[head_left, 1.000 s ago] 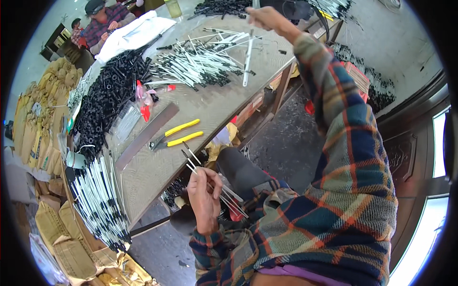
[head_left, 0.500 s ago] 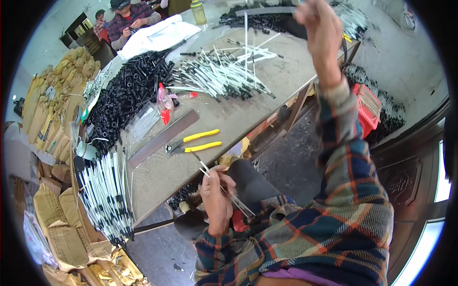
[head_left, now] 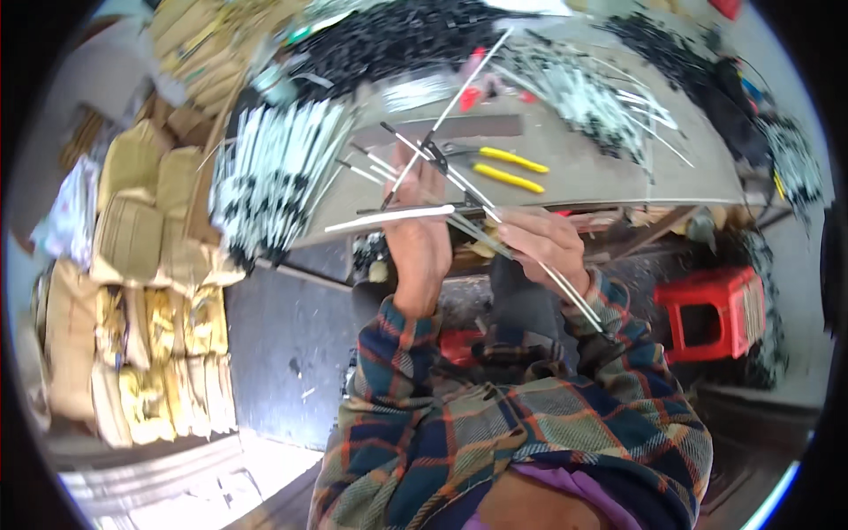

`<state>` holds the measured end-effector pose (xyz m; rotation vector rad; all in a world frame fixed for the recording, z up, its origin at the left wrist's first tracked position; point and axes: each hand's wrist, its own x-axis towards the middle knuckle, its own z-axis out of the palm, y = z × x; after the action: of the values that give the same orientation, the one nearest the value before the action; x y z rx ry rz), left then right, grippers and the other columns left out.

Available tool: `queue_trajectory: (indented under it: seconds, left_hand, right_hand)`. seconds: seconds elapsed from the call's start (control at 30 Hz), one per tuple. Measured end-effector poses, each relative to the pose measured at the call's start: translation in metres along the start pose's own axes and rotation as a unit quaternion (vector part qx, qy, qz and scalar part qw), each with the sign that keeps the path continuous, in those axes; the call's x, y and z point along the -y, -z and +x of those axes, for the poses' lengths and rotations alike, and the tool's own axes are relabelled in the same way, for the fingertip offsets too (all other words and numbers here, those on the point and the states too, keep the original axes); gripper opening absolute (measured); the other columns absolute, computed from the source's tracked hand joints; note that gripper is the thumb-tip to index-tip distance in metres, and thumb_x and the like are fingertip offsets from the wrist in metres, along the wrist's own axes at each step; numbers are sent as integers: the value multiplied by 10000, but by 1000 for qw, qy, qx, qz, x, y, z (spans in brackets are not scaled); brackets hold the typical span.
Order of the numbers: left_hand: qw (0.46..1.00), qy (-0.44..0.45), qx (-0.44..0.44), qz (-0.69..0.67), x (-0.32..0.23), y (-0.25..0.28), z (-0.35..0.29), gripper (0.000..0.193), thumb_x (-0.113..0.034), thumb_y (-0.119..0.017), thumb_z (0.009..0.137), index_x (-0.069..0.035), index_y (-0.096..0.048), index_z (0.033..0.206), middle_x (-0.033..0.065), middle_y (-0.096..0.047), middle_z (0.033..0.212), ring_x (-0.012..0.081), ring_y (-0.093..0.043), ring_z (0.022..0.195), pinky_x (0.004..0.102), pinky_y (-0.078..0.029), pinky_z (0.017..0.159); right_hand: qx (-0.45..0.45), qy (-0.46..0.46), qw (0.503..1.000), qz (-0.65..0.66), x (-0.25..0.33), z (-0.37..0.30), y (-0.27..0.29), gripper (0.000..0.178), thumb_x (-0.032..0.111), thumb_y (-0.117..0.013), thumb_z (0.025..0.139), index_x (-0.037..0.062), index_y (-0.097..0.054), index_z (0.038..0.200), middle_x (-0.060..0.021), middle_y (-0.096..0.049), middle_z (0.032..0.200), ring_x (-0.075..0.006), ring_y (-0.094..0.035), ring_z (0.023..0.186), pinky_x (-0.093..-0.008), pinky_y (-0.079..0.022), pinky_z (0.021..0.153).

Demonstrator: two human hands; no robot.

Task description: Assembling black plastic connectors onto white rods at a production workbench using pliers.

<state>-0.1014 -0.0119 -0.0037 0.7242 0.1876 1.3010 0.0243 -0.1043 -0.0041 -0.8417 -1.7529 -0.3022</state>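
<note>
In front of my body, just off the table's near edge, both hands are closed on thin white rods. My left hand [head_left: 420,252] pinches several white rods [head_left: 389,218] with black ends, which fan out to the left and up. Close to its fingertips a black plastic joint [head_left: 435,155] sits where rods cross. To the right, my right hand [head_left: 548,247] grips rods of the same bunch, and their ends run down over its wrist. Motion blur hides which rods are joined. Beyond the hands, pliers [head_left: 508,168] with yellow handles lie on the table.
A flat metal strip [head_left: 481,129] lies behind the pliers. White rods are heaped at the left [head_left: 274,177] and far right [head_left: 579,97], with a black-parts pile [head_left: 380,44] at the back. Brown packages [head_left: 159,212] stand left; a red stool [head_left: 707,309] stands right.
My right hand has come down from high over the table's far right to the rods beside my left hand. My left hand has risen, and the view has turned.
</note>
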Motion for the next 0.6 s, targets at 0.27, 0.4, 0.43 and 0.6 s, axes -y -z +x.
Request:
queue_trajectory:
  seconds: [0.27, 0.4, 0.43, 0.6]
  left_hand:
    - [994, -66, -80, 28, -21, 11, -1, 351, -226, -438, 921, 15, -420, 1176, 127, -500, 1100, 216, -483, 1053, 353, -341, 989]
    - [989, -87, -75, 95, -16, 12, 6, 380, -221, -411, 930, 52, -411, 1194, 181, -471, 1191, 238, -426, 1157, 361, -273, 1037]
    - [982, -90, -54, 154, -14, 10, 5, 382, -213, -406, 932, 64, -412, 1196, 189, -468, 1204, 243, -413, 1177, 360, -265, 1039]
    - [995, 41, -43, 80, -9, 0, -7, 347, -193, -411, 932, 26, -427, 1201, 103, -571, 980, 156, -557, 891, 296, -446, 795]
  right_hand:
    - [-328, -388, 792, 338, 38, -19, -58, 295, 233, -433, 916, -27, -460, 1054, -152, -567, 908, -236, -594, 804, -351, -486, 774]
    - [-347, -447, 613, 552, 25, -15, -41, 336, 221, -386, 936, -13, -453, 1168, -147, -563, 1112, -177, -580, 984, -261, -512, 796]
    - [-348, -446, 614, 550, 21, -20, -43, 336, 221, -386, 936, -13, -453, 1168, -147, -563, 1112, -177, -580, 984, -261, -512, 796]
    - [-400, -440, 507, 624, 15, -23, -54, 328, 215, -398, 932, -11, -457, 1163, -134, -563, 1109, -189, -577, 992, -261, -512, 815]
